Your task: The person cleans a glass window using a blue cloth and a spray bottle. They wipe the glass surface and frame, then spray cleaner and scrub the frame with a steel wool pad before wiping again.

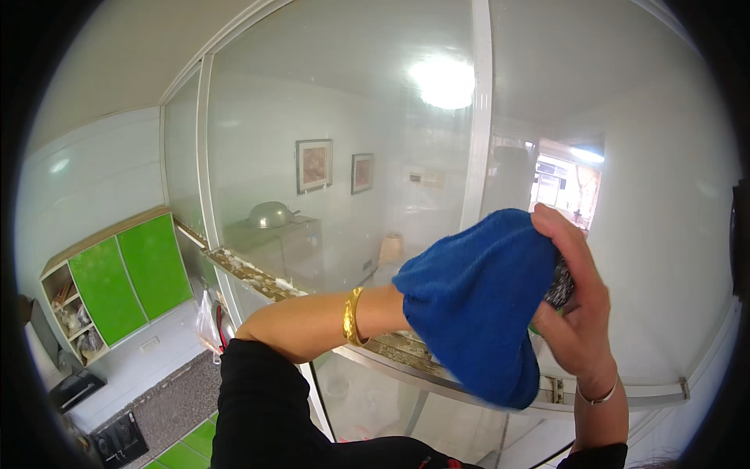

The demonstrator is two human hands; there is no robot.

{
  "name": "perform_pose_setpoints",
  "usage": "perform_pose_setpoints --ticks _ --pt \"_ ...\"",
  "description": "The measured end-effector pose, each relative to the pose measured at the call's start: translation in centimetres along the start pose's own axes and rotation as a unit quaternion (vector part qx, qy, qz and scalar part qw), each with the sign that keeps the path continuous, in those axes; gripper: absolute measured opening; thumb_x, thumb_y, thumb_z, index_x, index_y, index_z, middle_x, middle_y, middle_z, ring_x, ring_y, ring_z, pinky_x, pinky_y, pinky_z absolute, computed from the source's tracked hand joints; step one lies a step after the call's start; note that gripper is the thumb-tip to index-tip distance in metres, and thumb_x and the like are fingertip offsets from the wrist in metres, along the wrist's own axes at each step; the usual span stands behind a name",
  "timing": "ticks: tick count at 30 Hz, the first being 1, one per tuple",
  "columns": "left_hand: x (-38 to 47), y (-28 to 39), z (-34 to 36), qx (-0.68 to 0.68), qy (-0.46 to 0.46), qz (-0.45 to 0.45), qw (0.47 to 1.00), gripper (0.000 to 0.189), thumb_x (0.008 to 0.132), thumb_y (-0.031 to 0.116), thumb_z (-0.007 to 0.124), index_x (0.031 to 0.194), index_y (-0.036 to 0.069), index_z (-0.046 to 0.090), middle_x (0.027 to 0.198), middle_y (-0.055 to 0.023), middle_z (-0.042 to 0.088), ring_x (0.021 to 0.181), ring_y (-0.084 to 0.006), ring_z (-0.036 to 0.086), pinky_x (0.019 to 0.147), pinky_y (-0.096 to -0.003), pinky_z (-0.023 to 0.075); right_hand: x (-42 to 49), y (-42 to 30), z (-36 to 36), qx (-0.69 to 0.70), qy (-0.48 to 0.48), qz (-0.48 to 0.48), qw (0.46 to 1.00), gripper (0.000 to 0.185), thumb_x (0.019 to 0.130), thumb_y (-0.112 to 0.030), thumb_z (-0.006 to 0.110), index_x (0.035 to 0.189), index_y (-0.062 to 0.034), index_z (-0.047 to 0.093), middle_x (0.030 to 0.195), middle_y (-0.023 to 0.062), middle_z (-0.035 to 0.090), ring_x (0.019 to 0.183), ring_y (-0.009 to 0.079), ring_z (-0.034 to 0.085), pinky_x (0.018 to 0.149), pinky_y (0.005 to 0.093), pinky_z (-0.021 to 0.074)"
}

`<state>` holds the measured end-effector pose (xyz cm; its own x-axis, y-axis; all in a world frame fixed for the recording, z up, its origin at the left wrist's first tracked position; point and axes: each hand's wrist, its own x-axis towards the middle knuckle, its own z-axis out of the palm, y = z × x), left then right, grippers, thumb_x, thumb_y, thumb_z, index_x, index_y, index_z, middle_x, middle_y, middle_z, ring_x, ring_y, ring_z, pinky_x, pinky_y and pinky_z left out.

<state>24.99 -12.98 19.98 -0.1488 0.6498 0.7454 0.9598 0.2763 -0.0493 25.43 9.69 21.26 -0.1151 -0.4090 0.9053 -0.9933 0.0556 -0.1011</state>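
Observation:
A blue cloth hangs over my left wrist and hides my left hand; I cannot tell how its fingers are set. My left forearm, with a gold-coloured bracelet on it, reaches across to the right. At the cloth's right edge, my right hand grips it with thumb and fingertips. Behind the cloth, inside the curve of that hand, a dark speckled thing shows only in part. Both hands are in front of a glass panel in a white frame.
A ledge with flaking white patches runs along the glass. Green wall cabinets hang at left above a speckled counter with a black hob. A plastic bag hangs near the frame. Through the glass stands a cabinet bearing a metal pan.

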Motion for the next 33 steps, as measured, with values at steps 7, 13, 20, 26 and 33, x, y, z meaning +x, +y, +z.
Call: perform_pose_setpoints --ticks 7,13,20,26,33 --pt "-6.4 -4.5 -13.0 -0.132 0.172 -0.252 0.943 0.051 0.093 0.017 0.072 0.139 0.004 0.054 0.132 -0.0098 0.058 0.119 -0.0222 0.056 0.103 -0.0356 0.0454 -5.0 5.5 -7.4 -0.056 0.307 0.041 0.949 0.038 0.090 0.012 0.061 0.125 -0.0021 0.061 0.138 0.0148 0.057 0.104 0.0168 0.063 0.078 0.0262 0.0547" --pt "-21.9 -8.5 -24.8 -0.016 0.476 -0.593 0.650 0.030 0.080 0.026 0.076 0.103 0.009 0.073 0.091 -0.0036 0.069 0.079 -0.0204 0.064 0.074 -0.0347 0.0551 -18.8 12.9 -9.0 -0.168 0.266 0.249 0.916 0.035 0.089 0.011 0.061 0.122 -0.0001 0.058 0.125 0.0105 0.058 0.111 0.0193 0.058 0.097 0.0327 0.0487" --pt "-38.6 -16.6 -30.6 -0.042 0.741 -0.441 0.505 0.006 0.085 0.012 0.066 0.088 0.007 0.065 0.091 -0.0066 0.064 0.082 -0.0220 0.061 0.068 -0.0362 0.0515 -28.9 13.6 -1.5 -0.250 0.180 0.261 0.915 0.036 0.085 0.001 0.066 0.120 -0.0007 0.058 0.128 0.0227 0.054 0.116 0.0413 0.056 0.103 0.0460 0.0440" --pt "-29.8 -21.7 -37.1 0.032 0.752 -0.300 0.587 0.023 0.094 0.016 0.069 0.109 0.001 0.063 0.102 -0.0090 0.065 0.087 -0.0217 0.061 0.073 -0.0371 0.0533 -29.6 11.7 0.2 -0.283 0.155 0.284 0.903 0.039 0.086 -0.002 0.067 0.123 -0.0009 0.057 0.132 0.0259 0.054 0.119 0.0427 0.057 0.102 0.0463 0.0461" --pt "-0.4 -18.8 -43.4 0.009 0.661 -0.173 0.730 0.061 0.091 0.015 0.071 0.143 0.002 0.041 0.131 -0.0185 0.058 0.117 -0.0290 0.059 0.093 -0.0485 0.0519 -29.0 11.8 -0.5 -0.175 0.150 0.393 0.890 0.040 0.077 0.000 0.073 0.114 -0.0011 0.057 0.110 0.0186 0.063 0.098 0.0366 0.062 0.095 0.0425 0.0498"
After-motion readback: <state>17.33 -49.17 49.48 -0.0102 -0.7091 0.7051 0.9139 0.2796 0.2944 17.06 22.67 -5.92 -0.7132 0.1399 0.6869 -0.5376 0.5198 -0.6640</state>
